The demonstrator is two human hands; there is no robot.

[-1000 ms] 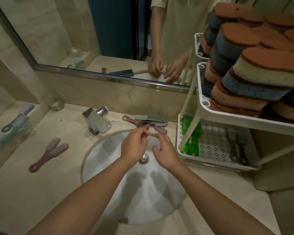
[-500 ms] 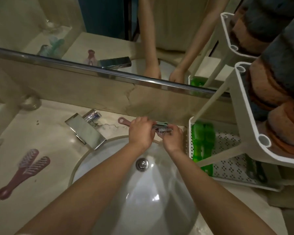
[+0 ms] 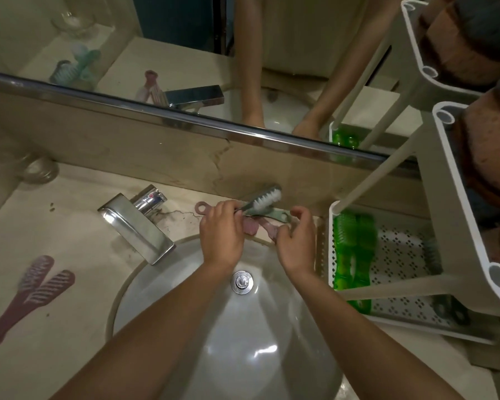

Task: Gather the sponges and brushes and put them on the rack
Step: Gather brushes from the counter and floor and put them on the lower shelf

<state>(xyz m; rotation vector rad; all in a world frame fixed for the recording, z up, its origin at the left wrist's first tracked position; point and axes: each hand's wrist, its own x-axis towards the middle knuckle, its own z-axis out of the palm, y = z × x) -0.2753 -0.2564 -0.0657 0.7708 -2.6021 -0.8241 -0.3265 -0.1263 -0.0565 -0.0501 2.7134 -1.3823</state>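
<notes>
Behind the basin, my left hand (image 3: 223, 235) grips a green brush (image 3: 264, 199) with white bristles and tilts its head up toward the wall. My right hand (image 3: 296, 241) pinches a pink brush (image 3: 267, 228) lying on the counter beside a second green brush (image 3: 280, 215). Another pink brush handle (image 3: 201, 207) pokes out left of my left hand. Two pink brushes (image 3: 31, 290) lie crossed on the counter at the left. The white rack (image 3: 416, 246) stands at the right, with green brushes (image 3: 352, 255) on its bottom tray and sponges (image 3: 485, 151) piled on the upper tiers.
A chrome faucet (image 3: 139, 223) stands left of my hands over the white basin (image 3: 228, 327). A mirror (image 3: 185, 53) runs along the wall behind. A glass (image 3: 38, 168) sits in the back left corner. Dark brushes (image 3: 451, 310) lie on the rack's bottom tray.
Both hands reached from over the basin to the brushes behind it. My left hand has lifted the green brush head off the counter; my right hand has taken hold of the pink brush.
</notes>
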